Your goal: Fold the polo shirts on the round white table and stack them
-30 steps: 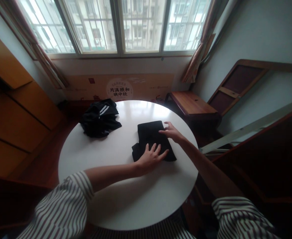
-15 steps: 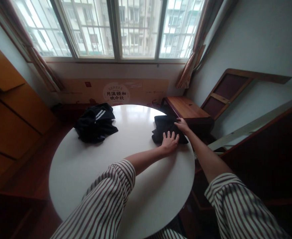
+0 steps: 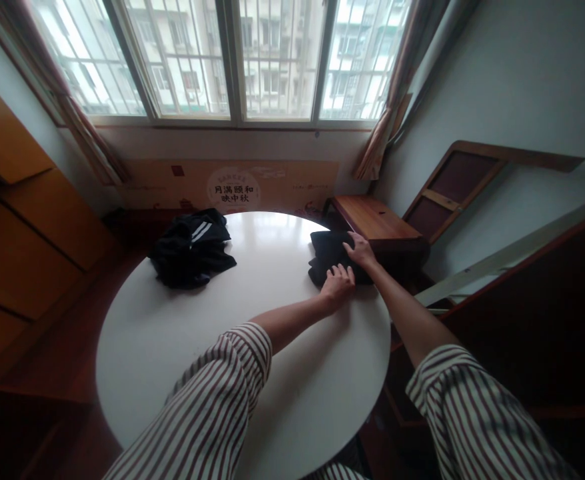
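A folded black garment (image 3: 326, 248) lies near the right edge of the round white table (image 3: 192, 353). On its near side rests my left hand (image 3: 337, 287), palm down, with the fingers stretched over the cloth and slightly bent. My right hand (image 3: 361, 252) is closed on the garment's far right part, thumb towards the left. Some of the cloth is hidden under both hands. Across the table on the left sits a second black garment (image 3: 190, 250), crumpled, with white stripes on top.
Behind the table's right side stands a low wooden table (image 3: 380, 220). A brown wooden frame (image 3: 452, 183) leans by the right wall. Orange-brown cabinets (image 3: 27, 247) line the left, and a printed panel (image 3: 292, 183) runs below the barred window.
My right hand has moved slightly left, bringing the garment's right edge inward. The folded garment looks narrower. My left hand's fingers have drawn closer together. The striped garment has stayed put.
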